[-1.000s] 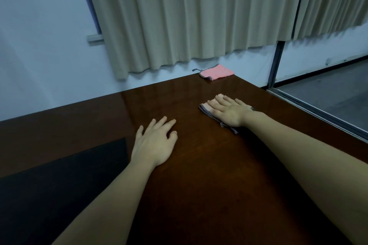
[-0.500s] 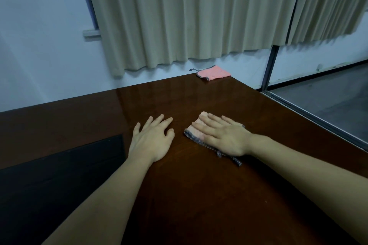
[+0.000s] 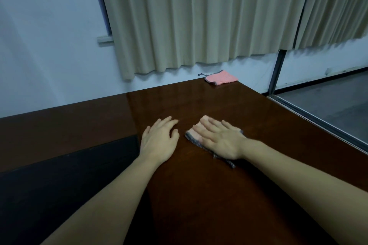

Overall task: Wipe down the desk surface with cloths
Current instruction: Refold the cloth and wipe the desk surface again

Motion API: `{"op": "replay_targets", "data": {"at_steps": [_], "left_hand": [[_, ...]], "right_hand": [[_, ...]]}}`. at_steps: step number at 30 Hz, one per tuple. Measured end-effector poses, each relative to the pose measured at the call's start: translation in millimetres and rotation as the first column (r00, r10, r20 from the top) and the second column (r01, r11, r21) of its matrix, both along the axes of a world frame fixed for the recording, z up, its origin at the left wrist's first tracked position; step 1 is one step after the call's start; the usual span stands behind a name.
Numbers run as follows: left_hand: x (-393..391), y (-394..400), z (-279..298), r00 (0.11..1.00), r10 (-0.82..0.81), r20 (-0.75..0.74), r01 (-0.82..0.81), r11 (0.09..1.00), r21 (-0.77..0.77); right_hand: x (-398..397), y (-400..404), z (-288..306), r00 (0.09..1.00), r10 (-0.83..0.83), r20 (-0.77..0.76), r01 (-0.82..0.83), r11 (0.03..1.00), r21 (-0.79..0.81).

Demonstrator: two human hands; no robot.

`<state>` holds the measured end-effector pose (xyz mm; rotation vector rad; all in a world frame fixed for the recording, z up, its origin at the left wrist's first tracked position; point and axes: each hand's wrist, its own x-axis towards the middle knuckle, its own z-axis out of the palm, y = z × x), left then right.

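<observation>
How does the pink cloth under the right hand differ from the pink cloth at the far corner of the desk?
The pink, grey-edged cloth under the right hand is pressed flat by the right hand, mostly covered; the folded pink cloth at the far corner lies untouched and fully visible. The near one sits mid-desk beside the left hand; the far one rests by the wall under the beige curtain. Both are pink with grey edging on the dark brown wooden desk.

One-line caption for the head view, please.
Right hand presses a cloth flat on the dark desk; left hand rests alongside; a pink cloth lies at the far edge.
</observation>
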<state>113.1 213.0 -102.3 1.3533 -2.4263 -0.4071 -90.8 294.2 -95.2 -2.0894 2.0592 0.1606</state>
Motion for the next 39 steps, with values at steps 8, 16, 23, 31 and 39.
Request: {"op": "replay_targets", "data": {"at_steps": [8, 16, 23, 31, 39], "left_hand": [[70, 4, 1, 0.990, 0.058, 0.125, -0.058, 0.998, -0.004], [96, 0, -10, 0.978, 0.108, 0.180, -0.117, 0.993, 0.036], [96, 1, -10, 0.979, 0.118, 0.163, -0.124, 0.992, 0.025], [97, -1, -12, 0.978, 0.122, 0.167, -0.127, 0.992, 0.021], [97, 0, -11, 0.977, 0.130, 0.169, -0.136, 0.990, 0.022]], "right_hand": [[19, 28, 0, 0.998, 0.060, 0.030, -0.059, 0.998, -0.017], [6, -70, -4, 0.983, -0.181, 0.019, 0.181, 0.983, -0.035], [45, -40, -1, 0.999, 0.037, -0.001, -0.037, 0.999, -0.023], [68, 33, 1, 0.974, 0.223, 0.042, -0.223, 0.975, 0.000], [35, -30, -6, 0.999, 0.031, 0.015, -0.031, 0.999, -0.023]]}}
